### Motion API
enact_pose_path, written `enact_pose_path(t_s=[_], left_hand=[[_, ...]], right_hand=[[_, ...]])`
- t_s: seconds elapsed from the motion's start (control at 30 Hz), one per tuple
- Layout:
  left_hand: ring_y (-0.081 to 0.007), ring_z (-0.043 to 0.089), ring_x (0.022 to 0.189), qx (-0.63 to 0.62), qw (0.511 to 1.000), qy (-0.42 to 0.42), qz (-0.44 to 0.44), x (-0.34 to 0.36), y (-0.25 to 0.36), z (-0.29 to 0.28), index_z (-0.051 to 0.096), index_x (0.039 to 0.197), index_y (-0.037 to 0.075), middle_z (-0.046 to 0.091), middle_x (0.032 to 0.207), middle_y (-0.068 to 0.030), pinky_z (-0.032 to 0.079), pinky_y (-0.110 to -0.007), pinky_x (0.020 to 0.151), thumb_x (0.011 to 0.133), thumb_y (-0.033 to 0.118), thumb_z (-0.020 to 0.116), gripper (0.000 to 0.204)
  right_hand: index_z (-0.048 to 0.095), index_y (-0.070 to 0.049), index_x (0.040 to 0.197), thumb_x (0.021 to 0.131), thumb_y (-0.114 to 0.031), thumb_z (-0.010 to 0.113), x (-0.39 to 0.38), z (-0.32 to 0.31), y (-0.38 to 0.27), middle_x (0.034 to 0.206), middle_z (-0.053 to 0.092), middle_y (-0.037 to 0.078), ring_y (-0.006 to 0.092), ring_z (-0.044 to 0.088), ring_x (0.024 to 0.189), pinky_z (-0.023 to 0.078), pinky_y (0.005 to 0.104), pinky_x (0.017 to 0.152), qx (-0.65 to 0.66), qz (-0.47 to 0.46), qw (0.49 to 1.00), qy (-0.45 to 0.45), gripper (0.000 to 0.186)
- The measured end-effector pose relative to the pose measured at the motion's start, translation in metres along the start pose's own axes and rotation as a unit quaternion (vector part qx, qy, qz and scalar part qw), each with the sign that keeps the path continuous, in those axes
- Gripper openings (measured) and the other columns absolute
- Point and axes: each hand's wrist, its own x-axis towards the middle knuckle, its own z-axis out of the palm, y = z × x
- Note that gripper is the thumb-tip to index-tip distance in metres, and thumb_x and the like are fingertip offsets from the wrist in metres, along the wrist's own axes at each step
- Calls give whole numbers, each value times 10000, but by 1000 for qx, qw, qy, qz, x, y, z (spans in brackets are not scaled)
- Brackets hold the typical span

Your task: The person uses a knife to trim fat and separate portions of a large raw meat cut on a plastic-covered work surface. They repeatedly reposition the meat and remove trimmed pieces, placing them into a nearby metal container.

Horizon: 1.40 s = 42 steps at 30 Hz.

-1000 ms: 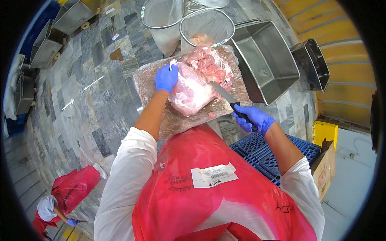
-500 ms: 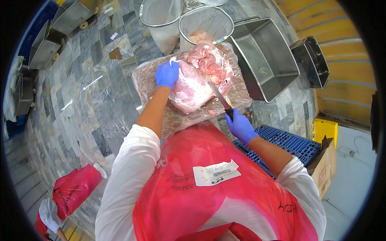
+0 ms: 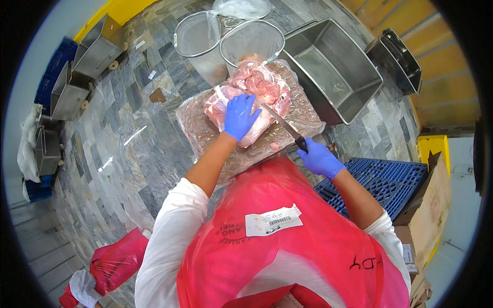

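Note:
A large piece of raw pink meat (image 3: pixel 262 78) with white fat lies on a work surface wrapped in clear plastic (image 3: pixel 197 126). My left hand (image 3: pixel 240 117), in a blue glove, rests on top of the meat with its fingers stretched over it. In its own blue glove, my right hand (image 3: pixel 319 158) is closed round the black handle of a knife (image 3: pixel 283 123). The blade points up and left, its tip against the right side of the meat. A small scrap of meat (image 3: pixel 275 146) lies on the plastic near the front edge.
Beyond the meat stand hoops holding clear bags (image 3: pixel 197 35). A deep steel tub (image 3: pixel 336 66) is at the right, with a smaller steel bin (image 3: pixel 394 61) behind it. A blue plastic pallet (image 3: pixel 380 185) lies right of me. Another person in a red apron (image 3: pixel 118 256) is at lower left.
My left hand has moved right and down, from the meat's left edge onto its top. The knife stays at the meat's right side. The view has shifted slightly.

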Motion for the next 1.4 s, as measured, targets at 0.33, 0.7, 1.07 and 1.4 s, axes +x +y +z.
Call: enact_pose_path(t_s=[0.33, 0.7, 1.07, 1.4], left_hand=[[-372, 626, 1000, -57, 998, 0, -32, 15, -8, 28, 727, 1038, 87, 690, 1037, -154, 502, -485, 913, 960, 166, 583, 182], [-408, 711, 779, -64, 974, -152, -153, 38, -6, -1, 734, 925, 15, 742, 848, -201, 561, -474, 722, 978, 183, 610, 214], [-236, 749, 845, -465, 627, -337, -527, 78, -21, 1, 694, 1113, -42, 757, 984, -163, 643, -333, 779, 1026, 106, 602, 195], [-139, 612, 660, -507, 551, -361, -556, 71, -31, 19, 714, 1012, 76, 656, 780, -15, 530, -254, 619, 1034, 171, 613, 141]], right_hand=[[609, 17, 1183, 978, -319, 623, -47, -8, 62, 1003, 707, 295, 435, 708, 946, 539, 478, 824, 186, -19, 982, 21, 394], [621, -70, 1311, 970, -257, 621, -24, 12, 83, 1085, 697, 245, 464, 672, 985, 544, 513, 871, 117, -124, 976, 136, 389], [669, -98, 1266, 952, -315, 663, -27, 4, 78, 1086, 678, 202, 414, 681, 1011, 546, 504, 873, 83, -70, 975, 195, 382], [563, -57, 1218, 919, -189, 708, -29, 3, 83, 894, 699, 174, 330, 699, 783, 542, 409, 740, 313, 11, 943, 110, 357]])
